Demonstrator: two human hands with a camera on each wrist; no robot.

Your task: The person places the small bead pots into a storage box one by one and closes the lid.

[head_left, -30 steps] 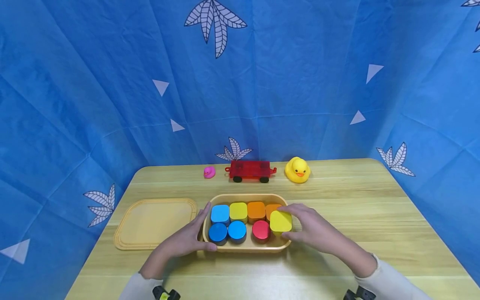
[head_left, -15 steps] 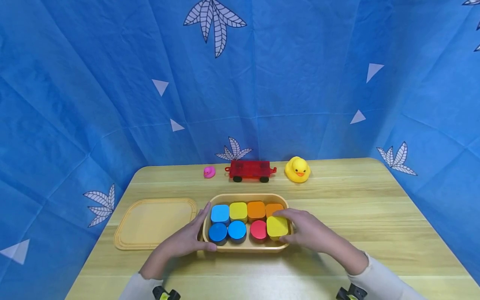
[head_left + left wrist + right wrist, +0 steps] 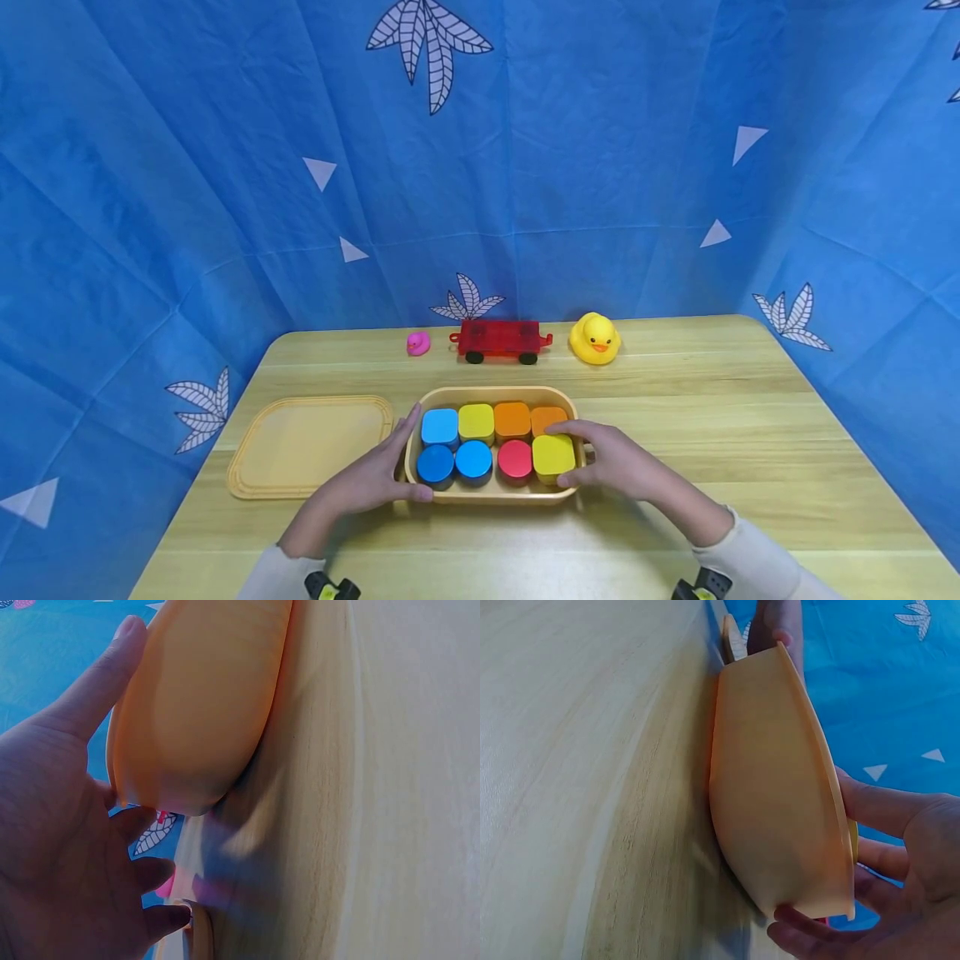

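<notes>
A tan oblong box (image 3: 495, 498) stands on the table, with coloured blocks in two rows inside. My left hand (image 3: 367, 473) holds its left end, thumb along the front rim and index finger at the back corner. At the right end, my right hand (image 3: 618, 462) pinches a yellow rounded-square block (image 3: 553, 456) that sits low in the front row, beside a red round block (image 3: 515, 460). In the right wrist view the box wall hides most of this block; other fingers of the right hand lie outside the wall. Two blue round blocks (image 3: 474, 462) fill the front left.
The back row has a light blue block (image 3: 440, 427), a yellow one and two orange ones (image 3: 512, 420). A tan lid (image 3: 311, 446) lies left of the box. Behind stand a pink duck (image 3: 418, 343), a red wagon (image 3: 500, 339) and a yellow duck (image 3: 595, 340).
My right hand has lowered the yellow block into the box's front right and moved it slightly left. The red block has shifted a little left. My left hand has stayed put.
</notes>
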